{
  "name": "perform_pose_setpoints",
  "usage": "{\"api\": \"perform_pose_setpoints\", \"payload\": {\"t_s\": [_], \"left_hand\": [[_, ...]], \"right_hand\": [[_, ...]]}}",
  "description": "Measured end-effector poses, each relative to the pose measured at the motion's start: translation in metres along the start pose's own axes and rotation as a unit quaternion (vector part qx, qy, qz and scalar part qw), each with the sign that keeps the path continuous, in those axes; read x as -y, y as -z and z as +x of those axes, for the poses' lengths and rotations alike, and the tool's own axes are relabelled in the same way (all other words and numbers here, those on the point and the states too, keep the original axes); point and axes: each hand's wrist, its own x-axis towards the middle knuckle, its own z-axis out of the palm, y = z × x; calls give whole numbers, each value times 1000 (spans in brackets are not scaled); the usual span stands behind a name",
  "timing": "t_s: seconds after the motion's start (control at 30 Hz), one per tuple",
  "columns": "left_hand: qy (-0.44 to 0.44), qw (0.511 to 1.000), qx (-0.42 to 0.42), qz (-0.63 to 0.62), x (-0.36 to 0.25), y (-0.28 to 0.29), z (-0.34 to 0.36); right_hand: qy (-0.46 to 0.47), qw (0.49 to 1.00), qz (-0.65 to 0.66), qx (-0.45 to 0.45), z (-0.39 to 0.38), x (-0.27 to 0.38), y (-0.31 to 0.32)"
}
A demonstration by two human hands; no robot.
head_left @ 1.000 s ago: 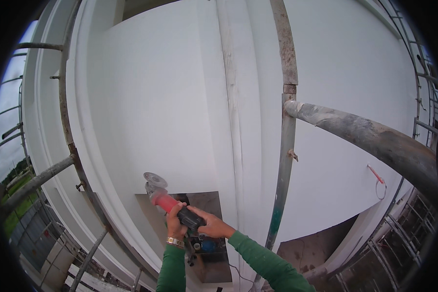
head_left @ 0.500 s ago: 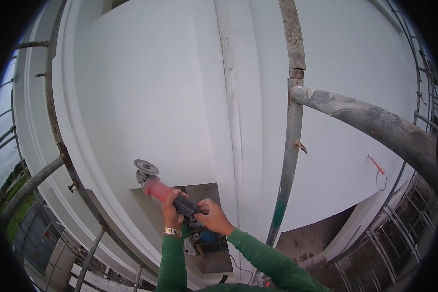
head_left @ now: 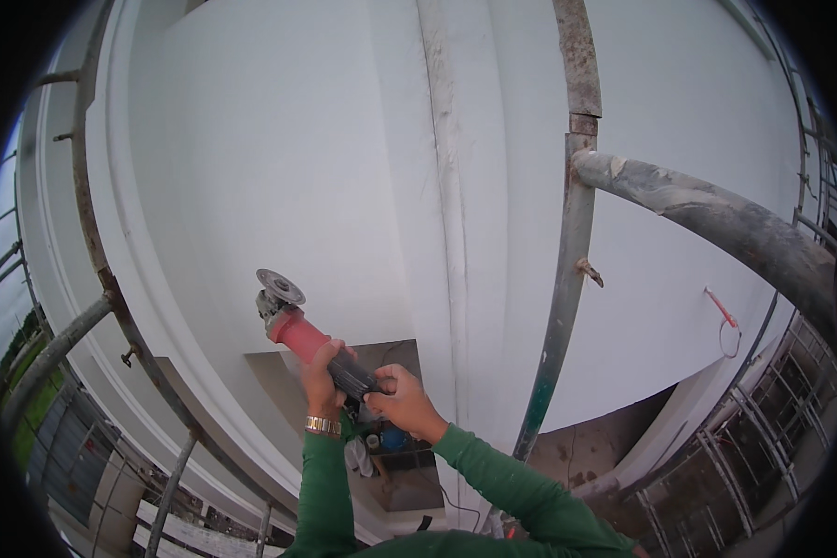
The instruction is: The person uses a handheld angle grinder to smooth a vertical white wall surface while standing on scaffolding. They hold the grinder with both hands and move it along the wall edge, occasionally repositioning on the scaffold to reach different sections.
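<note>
The left hand (head_left: 320, 383) wraps snugly around a red-and-black plastic angle grinder (head_left: 298, 335); the right hand (head_left: 405, 403) pinches its black rear end. The grinder's round grey disc (head_left: 280, 285) seems clear of the smooth white wall (head_left: 270, 186), which looks finished; the rough off-white vertical strip (head_left: 445, 139) looks unfinished.

The wall (head_left: 279, 177) stands behind the angle grinder (head_left: 299, 336).

A handheld red-and-black angle grinder (head_left: 299, 336) slants up leftward, its grey disc (head_left: 280, 286) uppermost.
</note>
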Motion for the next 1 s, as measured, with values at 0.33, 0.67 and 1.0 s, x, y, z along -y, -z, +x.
{"api": "perform_pose_setpoints", "payload": {"t_s": [0.33, 0.67, 1.0], "left_hand": [[-14, 992, 114, 49, -42, -92, 25], [-133, 888, 333, 289, -131, -256, 122], [-222, 821, 213, 480, -65, -290, 216]], "right_hand": [[242, 907, -344, -29, 42, 105, 3], [378, 861, -283, -189, 118, 274, 24], [446, 812, -268, -266, 177, 446, 52]]}}
